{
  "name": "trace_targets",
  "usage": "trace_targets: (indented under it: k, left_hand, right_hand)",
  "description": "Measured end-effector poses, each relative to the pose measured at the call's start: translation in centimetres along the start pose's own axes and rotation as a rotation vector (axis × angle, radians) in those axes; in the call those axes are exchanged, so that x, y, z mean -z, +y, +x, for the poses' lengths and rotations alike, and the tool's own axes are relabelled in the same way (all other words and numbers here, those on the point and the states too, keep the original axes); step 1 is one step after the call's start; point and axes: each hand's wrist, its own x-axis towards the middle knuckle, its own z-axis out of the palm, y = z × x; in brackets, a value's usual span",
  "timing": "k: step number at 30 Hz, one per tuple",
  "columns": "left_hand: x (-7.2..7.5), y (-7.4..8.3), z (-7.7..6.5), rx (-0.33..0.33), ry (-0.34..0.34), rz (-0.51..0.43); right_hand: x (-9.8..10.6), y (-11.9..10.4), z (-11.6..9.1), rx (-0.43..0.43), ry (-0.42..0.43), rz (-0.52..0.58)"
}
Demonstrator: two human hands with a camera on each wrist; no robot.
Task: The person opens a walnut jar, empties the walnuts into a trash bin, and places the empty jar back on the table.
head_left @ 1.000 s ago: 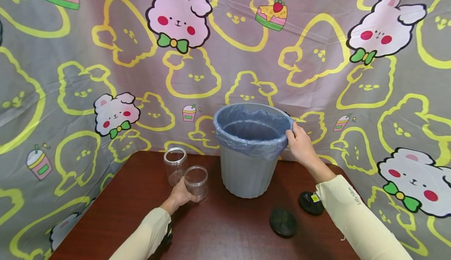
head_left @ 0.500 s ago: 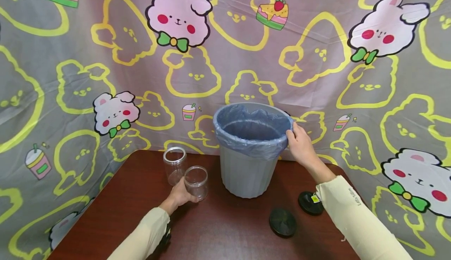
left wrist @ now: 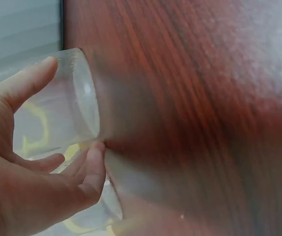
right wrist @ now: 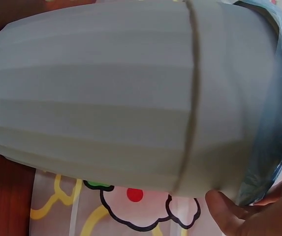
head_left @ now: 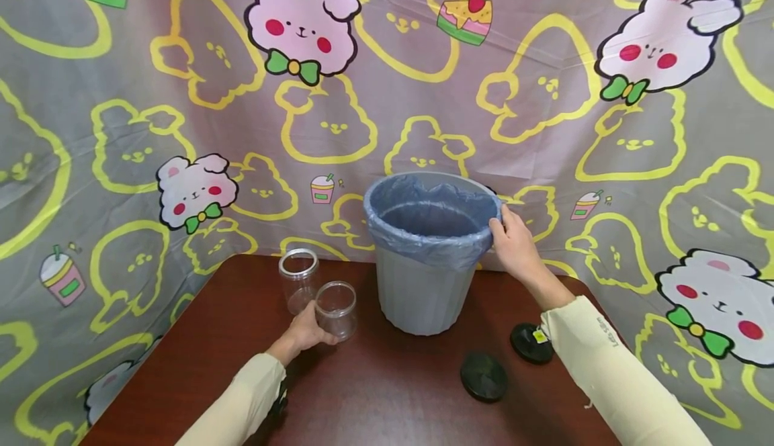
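Observation:
My left hand [head_left: 304, 330] holds a short clear plastic jar [head_left: 336, 311] that stands lidless on the table. In the left wrist view the thumb [left wrist: 32, 78] lies along one side of this jar, and the fingers [left wrist: 94, 167] bend in between it and a second jar. That taller clear jar [head_left: 299, 285], with a silvery rim, stands just behind and to the left. My right hand [head_left: 516, 244] grips the right rim of a grey trash can [head_left: 423, 295], its thumb on the outside. A blue trash bag [head_left: 432, 248] lines the can and folds over its rim.
Two black round lids lie at the right: one lid [head_left: 484, 376] nearer the front, another lid [head_left: 531, 342] with a yellow tag close to the right sleeve [head_left: 605, 359]. A patterned curtain [head_left: 393, 110] rises behind the dark red wooden table [head_left: 387, 392].
The head view has shifted slightly, so everything sits a little higher in it. Both hands keep their places on the jar and the trash can.

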Motion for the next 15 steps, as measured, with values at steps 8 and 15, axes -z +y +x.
trace_targets:
  k: [8, 15]
  left_hand:
    - [2.7, 1.2, -1.0, 0.018, -0.055, 0.029]
    - [6.8, 4.5, -2.0, -0.028, -0.117, 0.113]
  right_hand:
    - [0.2, 0.2, 0.0, 0.012, -0.006, -0.004]
    - [0.2, 0.2, -0.6, 0.022, -0.023, 0.011]
